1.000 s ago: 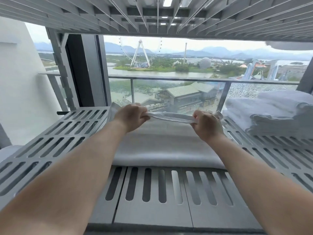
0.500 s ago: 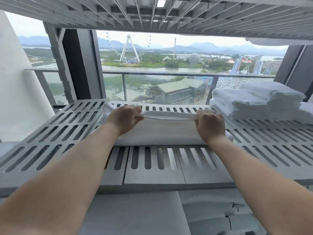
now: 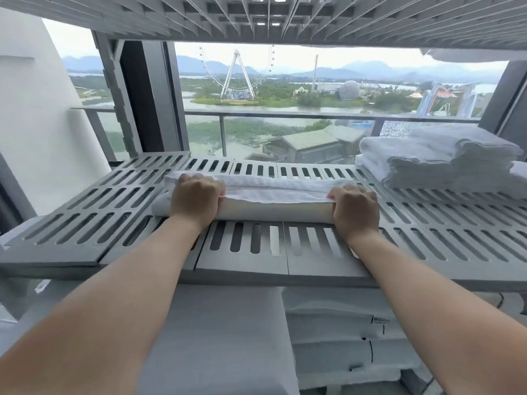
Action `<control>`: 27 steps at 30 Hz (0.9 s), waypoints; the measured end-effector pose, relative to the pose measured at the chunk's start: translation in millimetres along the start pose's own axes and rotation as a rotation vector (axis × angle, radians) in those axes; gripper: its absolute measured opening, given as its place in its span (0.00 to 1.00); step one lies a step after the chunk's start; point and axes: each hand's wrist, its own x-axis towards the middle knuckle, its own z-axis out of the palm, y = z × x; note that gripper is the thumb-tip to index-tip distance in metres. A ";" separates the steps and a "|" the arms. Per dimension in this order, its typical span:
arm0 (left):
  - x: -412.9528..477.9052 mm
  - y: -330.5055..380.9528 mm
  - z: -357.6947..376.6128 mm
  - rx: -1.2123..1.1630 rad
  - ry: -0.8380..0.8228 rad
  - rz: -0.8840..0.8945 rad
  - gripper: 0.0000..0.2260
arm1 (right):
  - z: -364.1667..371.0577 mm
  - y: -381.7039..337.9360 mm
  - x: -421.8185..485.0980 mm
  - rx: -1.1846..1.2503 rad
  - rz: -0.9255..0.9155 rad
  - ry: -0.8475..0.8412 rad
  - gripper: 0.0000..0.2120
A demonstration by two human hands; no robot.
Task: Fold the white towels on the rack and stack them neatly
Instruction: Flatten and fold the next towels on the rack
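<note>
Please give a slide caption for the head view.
Left hand and right hand grip a white towel on the rack.

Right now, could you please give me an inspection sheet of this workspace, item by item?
Surface: grey slotted shelf, with a second shelf overhead.
Job's things: one white towel lies folded lengthwise across the slotted shelf; a stack of folded towels sits at the right rear.
Clutter: nothing seen on the slotted shelf; white bedding lies on the level below.
Hands: left hand and right hand each grip one end of the towel, fingers curled.
Cables: nothing seen.
Surroundings: a glass railing behind the shelf, with a Ferris wheel and water beyond.
</note>
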 end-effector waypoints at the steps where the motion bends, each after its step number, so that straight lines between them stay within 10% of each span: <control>1: -0.6 0.3 -3.7 0.043 -0.013 -0.022 0.07 | -1.1 0.4 0.3 0.010 0.008 0.020 0.16; 10: 4.4 -6.4 -9.0 0.002 -0.173 -0.079 0.33 | -1.1 2.9 -2.1 -0.041 0.026 -0.101 0.15; 19: 47.1 25.7 10.1 -0.250 -0.132 -0.108 0.13 | -8.3 -52.5 36.5 0.356 -0.037 -0.130 0.13; 27: 84.8 40.1 27.9 -0.427 -0.379 -0.050 0.22 | 27.6 -51.4 56.1 0.326 0.087 -0.524 0.26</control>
